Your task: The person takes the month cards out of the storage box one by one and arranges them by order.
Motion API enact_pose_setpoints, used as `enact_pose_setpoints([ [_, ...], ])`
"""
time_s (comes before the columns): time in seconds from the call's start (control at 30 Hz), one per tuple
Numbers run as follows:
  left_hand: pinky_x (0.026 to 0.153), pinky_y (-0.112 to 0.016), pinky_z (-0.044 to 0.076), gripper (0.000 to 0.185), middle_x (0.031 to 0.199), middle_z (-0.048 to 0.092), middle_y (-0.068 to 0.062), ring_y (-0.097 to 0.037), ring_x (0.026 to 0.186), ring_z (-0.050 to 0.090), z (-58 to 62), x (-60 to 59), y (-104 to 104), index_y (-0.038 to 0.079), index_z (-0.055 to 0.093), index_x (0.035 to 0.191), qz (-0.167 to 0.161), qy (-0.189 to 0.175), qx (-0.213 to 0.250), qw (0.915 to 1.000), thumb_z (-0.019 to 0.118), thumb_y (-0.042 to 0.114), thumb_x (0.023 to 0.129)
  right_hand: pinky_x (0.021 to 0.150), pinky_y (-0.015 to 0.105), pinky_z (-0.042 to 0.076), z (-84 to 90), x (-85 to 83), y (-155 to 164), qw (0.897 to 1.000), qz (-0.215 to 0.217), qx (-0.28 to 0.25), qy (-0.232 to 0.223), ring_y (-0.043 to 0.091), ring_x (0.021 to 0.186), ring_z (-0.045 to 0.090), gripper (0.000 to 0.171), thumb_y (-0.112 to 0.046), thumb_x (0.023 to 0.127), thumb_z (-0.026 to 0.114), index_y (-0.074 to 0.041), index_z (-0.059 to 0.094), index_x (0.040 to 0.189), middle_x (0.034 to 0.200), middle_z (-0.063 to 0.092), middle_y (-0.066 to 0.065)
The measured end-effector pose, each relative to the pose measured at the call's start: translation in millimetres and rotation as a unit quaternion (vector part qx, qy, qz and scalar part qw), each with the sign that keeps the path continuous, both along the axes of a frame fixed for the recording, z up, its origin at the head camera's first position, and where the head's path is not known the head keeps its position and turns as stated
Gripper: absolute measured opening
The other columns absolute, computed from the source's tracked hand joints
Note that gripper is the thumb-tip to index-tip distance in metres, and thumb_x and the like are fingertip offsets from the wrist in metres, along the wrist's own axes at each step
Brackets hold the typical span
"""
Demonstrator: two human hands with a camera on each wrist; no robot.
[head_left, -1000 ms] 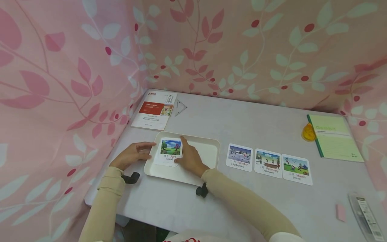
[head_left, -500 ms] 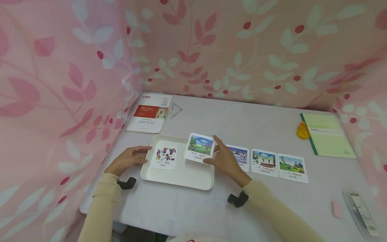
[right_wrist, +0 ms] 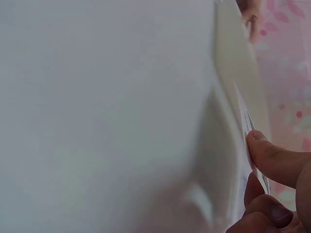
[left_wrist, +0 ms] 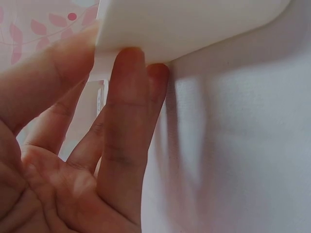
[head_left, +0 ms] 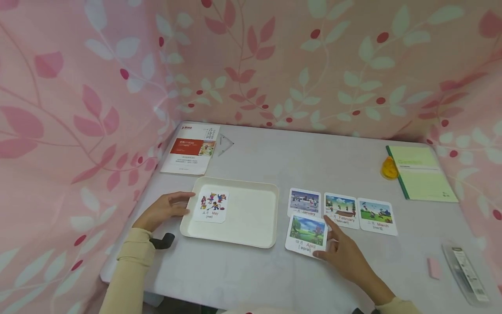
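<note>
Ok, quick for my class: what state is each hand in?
Left hand: open, touching the white tray.
Right hand: closed, holding the April flashcard.

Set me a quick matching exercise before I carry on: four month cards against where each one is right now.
Cards:
1. May card
2. April card
3. March card
4. February card

Places:
A. on the table, rightmost card in the head view
B. between the January card and March card
C. lying in the tray
D. held by the right hand

Pairs: 1-C, 2-D, 3-A, 4-B
</note>
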State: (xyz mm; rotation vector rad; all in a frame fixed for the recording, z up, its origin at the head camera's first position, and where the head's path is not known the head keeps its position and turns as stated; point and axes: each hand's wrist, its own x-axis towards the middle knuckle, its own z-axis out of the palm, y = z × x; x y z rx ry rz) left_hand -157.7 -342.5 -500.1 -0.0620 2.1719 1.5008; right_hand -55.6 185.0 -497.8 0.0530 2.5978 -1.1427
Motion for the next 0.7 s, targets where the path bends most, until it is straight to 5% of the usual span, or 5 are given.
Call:
enact_pose_setpoints([
  [0.2,0.096,-0.031,0.052,0.06,0.145,0.057,-0.019,-0.034,0.134,0.054,-0.4,1.7,1,0.008,0.055,0.148,0.007,-0.005,-0.005,1.0,0.075,0.01,0.092,0.053,0.023,0.035,-19.3,8.5,-6,1.0,0.018,0.006,-0.015,0.015,0.064,0.046,0.109,-0.02,0.074,0.093,-0.008,0.029,0.162,0.083,0.053,0.003],
  [0.33,0.097,-0.033,0.052,0.06,0.146,0.055,-0.02,-0.035,0.134,0.054,-1.0,0.4,2,0.007,0.054,0.148,0.004,-0.005,-0.004,1.0,0.075,0.009,0.092,0.066,0.029,0.043,-23.1,8.0,-9,0.998,0.04,0.048,0.011,0.016,0.077,0.051,0.111,-0.023,0.073,0.094,-0.003,0.03,0.161,0.1,0.063,0.002],
  [0.47,0.097,-0.034,0.052,0.061,0.147,0.054,-0.02,-0.036,0.135,0.053,-2.3,-0.6,2,0.006,0.054,0.148,0.005,-0.004,-0.003,1.0,0.075,0.009,0.091,0.091,0.048,0.049,-19.5,7.3,-11,0.995,0.057,0.078,0.023,0.022,0.096,0.056,0.11,-0.025,0.073,0.094,0.0,0.03,0.16,0.12,0.067,0.011],
  [0.57,0.097,-0.034,0.053,0.061,0.147,0.054,-0.02,-0.036,0.134,0.053,-2.8,-1.1,1,0.006,0.055,0.148,0.007,-0.001,-0.004,1.0,0.076,0.009,0.091,0.092,0.052,0.051,-15.1,5.0,-13,0.993,0.07,0.097,0.022,0.024,0.096,0.057,0.109,-0.026,0.074,0.094,0.004,0.032,0.158,0.123,0.065,0.015],
  [0.7,0.095,-0.034,0.053,0.061,0.145,0.055,-0.021,-0.037,0.133,0.054,-3.6,-0.9,0,0.006,0.055,0.148,0.007,-0.003,-0.004,1.0,0.076,0.008,0.091,0.079,0.044,0.052,-10.0,1.2,-17,0.987,0.094,0.129,0.015,0.021,0.089,0.056,0.106,-0.028,0.074,0.093,0.008,0.035,0.155,0.118,0.064,0.016],
])
